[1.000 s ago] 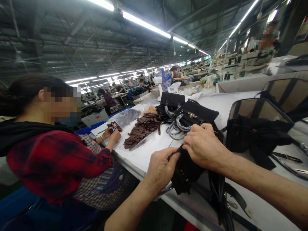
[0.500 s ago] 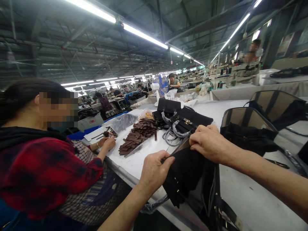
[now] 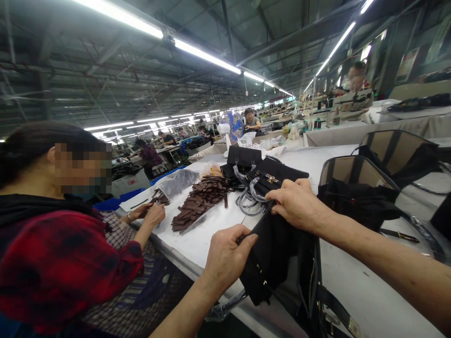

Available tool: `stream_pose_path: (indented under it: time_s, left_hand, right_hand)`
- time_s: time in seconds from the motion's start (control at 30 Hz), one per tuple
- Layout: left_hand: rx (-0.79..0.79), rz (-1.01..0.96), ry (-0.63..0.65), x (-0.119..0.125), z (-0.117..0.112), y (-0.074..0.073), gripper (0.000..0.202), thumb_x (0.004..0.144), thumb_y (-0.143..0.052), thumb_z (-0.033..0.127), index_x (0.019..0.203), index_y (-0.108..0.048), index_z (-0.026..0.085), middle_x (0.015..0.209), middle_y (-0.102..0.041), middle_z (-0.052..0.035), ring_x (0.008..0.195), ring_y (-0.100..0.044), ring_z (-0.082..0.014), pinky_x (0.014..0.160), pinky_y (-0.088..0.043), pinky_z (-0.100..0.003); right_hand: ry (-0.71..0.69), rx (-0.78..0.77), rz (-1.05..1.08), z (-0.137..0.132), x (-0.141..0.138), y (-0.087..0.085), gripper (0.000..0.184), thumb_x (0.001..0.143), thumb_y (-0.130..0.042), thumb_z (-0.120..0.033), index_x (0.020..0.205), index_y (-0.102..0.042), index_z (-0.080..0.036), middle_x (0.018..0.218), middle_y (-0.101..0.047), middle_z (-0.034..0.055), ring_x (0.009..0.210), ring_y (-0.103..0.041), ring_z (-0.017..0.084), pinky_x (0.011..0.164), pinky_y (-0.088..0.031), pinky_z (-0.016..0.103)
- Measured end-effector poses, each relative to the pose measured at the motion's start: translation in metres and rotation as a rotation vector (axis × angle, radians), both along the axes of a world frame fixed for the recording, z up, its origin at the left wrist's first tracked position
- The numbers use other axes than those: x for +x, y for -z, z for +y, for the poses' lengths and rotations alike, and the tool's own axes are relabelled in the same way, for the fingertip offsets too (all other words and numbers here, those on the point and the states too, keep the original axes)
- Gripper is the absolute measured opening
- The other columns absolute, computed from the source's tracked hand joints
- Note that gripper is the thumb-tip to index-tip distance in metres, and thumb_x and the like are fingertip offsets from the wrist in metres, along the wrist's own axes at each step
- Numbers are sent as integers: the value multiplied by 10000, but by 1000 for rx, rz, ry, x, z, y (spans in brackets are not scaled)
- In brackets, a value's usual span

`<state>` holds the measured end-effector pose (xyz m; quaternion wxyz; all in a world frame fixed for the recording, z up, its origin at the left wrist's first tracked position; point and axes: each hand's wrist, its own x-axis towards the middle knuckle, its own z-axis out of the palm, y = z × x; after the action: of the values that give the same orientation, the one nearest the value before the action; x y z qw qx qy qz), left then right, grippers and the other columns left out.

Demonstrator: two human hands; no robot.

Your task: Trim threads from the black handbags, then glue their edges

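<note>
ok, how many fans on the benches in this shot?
1. A blue-bladed fan on a white stand stands at the far end of the white table, behind the finished black handbags. Others further down the hall may be hidden or too small to tell.

Our left hand [image 3: 225,256] reaches up from below on a bare forearm, fingers curled and thumb pressed forward in a pinch. Our right hand [image 3: 298,204] comes in from the right on a long bare arm, knuckles up, fingers bent down and closed in a grip.
</note>
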<state>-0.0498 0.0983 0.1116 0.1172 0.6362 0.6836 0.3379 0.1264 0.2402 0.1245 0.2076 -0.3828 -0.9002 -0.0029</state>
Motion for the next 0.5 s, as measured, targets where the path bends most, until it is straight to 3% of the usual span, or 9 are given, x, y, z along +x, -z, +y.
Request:
stream_pose_path:
  time_s: [0.1, 0.3, 0.43, 0.5]
  left_hand:
    - [3, -3, 5, 3, 0, 0, 213, 852, -601, 310, 699, -679, 184, 618, -614, 21, 620, -544, -128, 640, -368, -245]
    - [-32, 30, 46, 1, -4, -7, 219, 861, -596, 324, 700, -639, 183, 601, -568, 39, 592, -495, -111, 612, -355, -235]
    - [-207, -9, 175, 2, 17, -23, 240, 802, -662, 426, 760, -630, 192, 596, -554, 51, 538, -460, -108, 513, -318, -222]
    - [-191, 7, 232, 6, 36, -27, 266, 732, -726, 440, 818, -669, 195, 640, -586, 46, 560, -484, -116, 505, -316, -218]
  right_hand:
    - [-19, -10, -9, 4, 0, 1, 212, 781, -690, -298, 970, -778, -336, 903, -701, 45, 975, -502, 247, 795, -207, 390]
    - [-84, -10, -23, 0, 0, -8, 106, 783, -673, -239, 713, -752, -252, 804, -701, 26, 939, -496, 224, 811, -204, 410]
    - [-117, 6, -20, -7, 2, -13, 156, 805, -642, -187, 679, -719, -236, 764, -689, 24, 924, -498, 219, 832, -206, 416]
    - [-121, 4, -23, -8, 3, -13, 163, 807, -641, -198, 662, -710, -228, 746, -682, 27, 918, -504, 220, 837, -211, 415]
